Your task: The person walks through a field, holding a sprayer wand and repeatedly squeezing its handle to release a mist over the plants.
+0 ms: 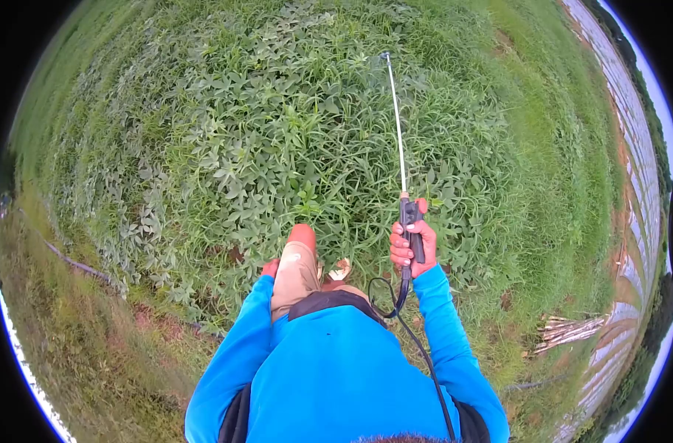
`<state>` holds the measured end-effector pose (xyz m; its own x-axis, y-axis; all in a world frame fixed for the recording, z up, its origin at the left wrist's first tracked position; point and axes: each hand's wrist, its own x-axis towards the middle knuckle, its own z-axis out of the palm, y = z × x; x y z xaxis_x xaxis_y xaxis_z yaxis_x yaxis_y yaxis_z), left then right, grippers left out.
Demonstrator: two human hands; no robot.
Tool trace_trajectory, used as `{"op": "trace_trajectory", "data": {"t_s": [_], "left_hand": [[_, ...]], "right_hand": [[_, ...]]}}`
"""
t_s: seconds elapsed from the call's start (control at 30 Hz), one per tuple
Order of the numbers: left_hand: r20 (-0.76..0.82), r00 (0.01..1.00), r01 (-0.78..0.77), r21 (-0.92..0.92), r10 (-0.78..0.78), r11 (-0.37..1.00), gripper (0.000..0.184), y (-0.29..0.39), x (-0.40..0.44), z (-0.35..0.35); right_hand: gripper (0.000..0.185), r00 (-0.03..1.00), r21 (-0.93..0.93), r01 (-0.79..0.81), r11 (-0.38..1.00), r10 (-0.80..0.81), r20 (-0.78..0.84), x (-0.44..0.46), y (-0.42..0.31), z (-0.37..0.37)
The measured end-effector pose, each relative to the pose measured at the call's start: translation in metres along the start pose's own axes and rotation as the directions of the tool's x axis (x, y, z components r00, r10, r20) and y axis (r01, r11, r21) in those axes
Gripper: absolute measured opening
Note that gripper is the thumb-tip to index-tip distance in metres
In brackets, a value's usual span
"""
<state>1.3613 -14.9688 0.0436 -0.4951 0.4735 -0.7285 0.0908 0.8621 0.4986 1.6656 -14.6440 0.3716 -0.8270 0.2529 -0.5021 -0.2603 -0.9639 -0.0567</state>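
My right hand [428,253] is closed around the black handle of a sprayer wand [397,125], in front of my right side. Its thin pale lance points away from me over the plants and ends in a small nozzle [385,55]. A black hose [423,347] runs from the handle back along my right arm. Beside my left thigh hangs my left hand [270,267]; its fingers are mostly hidden, so I cannot tell whether they are closed. Leafy green plants [237,166] and tall grass lie in front of both hands.
Dense low growth surrounds my legs. A bundle of cut sticks [569,332] lies on the ground to the right, near long pale sheeted rows [632,148]. A dark pipe or hose [78,263] crosses the ground at left.
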Motion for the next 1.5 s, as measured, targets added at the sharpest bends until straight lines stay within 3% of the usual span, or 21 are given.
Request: {"op": "trace_trajectory", "data": {"t_s": [0.03, 0.1, 0.13, 0.17, 0.27, 0.33, 0.43, 0.57, 0.7, 0.8, 0.93, 1.0, 1.13, 1.3, 1.5], "left_hand": [[-0.019, 1.0, 0.016, -0.02, -0.017, 1.0, 0.046, -0.007, 0.007, 0.003], [0.08, 0.984, -0.172, 0.199, 0.159, 0.965, 0.039, -0.015, 0.026, 0.006], [0.086, 0.986, -0.162, 0.239, 0.145, 0.958, 0.05, -0.002, 0.026, 0.004], [0.071, 0.987, -0.155, 0.237, 0.142, 0.959, 0.05, 0.012, 0.031, -0.001], [0.16, 0.98, -0.133, 0.081, 0.119, 0.988, 0.046, 0.052, 0.054, -0.021], [0.208, 0.971, 0.158, -0.211, -0.114, 0.965, 0.042, 0.089, 0.059, -0.042], [0.227, 0.96, 0.236, -0.339, -0.164, 0.911, 0.04, 0.146, 0.079, -0.079], [0.275, 0.947, 0.267, -0.391, -0.165, 0.881, 0.039, 0.181, 0.12, -0.117], [0.197, 0.962, 0.253, -0.365, -0.191, 0.896, 0.039, 0.21, 0.137, -0.154], [0.266, 0.946, 0.283, -0.407, -0.184, 0.868, 0.039, 0.19, 0.166, -0.162], [0.231, 0.958, 0.258, -0.441, -0.169, 0.859, 0.038, 0.182, 0.161, -0.166], [0.263, 0.935, 0.325, -0.358, -0.24, 0.875, 0.037, 0.179, 0.158, -0.164], [0.315, 0.918, 0.347, -0.343, -0.241, 0.873, 0.04, 0.165, 0.158, -0.148], [0.378, 0.897, 0.362, -0.334, -0.228, 0.87, 0.035, 0.18, 0.167, -0.136], [0.349, 0.933, 0.199, -0.315, -0.082, 0.928, 0.039, 0.219, 0.204, -0.133]], "right_hand": [[0.018, 1.0, -0.013, -0.029, 1.0, 0.029, 0.005, 0.014, 0.0, 0.011], [0.018, 0.985, -0.027, -0.135, 0.991, 0.137, 0.103, 0.046, 0.001, 0.032], [0.017, 0.977, -0.05, -0.167, 0.985, 0.172, 0.125, 0.062, 0.0, 0.043], [0.017, 0.974, -0.056, -0.177, 0.983, 0.183, 0.134, 0.081, -0.002, 0.051], [0.016, 0.916, -0.083, -0.313, 0.946, 0.324, 0.234, 0.138, -0.002, 0.076], [0.016, 0.892, -0.117, -0.376, 0.919, 0.393, 0.223, 0.172, 0.001, 0.096], [0.016, 0.839, -0.22, -0.456, 0.862, 0.499, 0.215, 0.224, 0.004, 0.131], [0.017, 0.778, -0.259, -0.54, 0.801, 0.592, 0.209, 0.282, 0.008, 0.169], [0.018, 0.724, -0.34, -0.575, 0.744, 0.656, 0.214, 0.332, 0.008, 0.205], [0.017, 0.752, -0.36, -0.516, 0.777, 0.612, 0.243, 0.368, -0.002, 0.22], [0.015, 0.816, -0.422, -0.43, 0.798, 0.544, 0.196, 0.386, -0.031, 0.235], [0.016, 0.906, -0.448, -0.342, 0.826, 0.416, 0.076, 0.382, -0.053, 0.234], [0.018, 0.967, -0.464, -0.25, 0.85, 0.238, -0.086, 0.344, -0.101, 0.217], [0.017, 0.985, -0.332, -0.095, 0.938, 0.039, -0.171, 0.278, -0.142, 0.183], [0.018, 0.934, -0.242, 0.12, 0.963, -0.192, -0.301, 0.2, -0.173, 0.134]]}}
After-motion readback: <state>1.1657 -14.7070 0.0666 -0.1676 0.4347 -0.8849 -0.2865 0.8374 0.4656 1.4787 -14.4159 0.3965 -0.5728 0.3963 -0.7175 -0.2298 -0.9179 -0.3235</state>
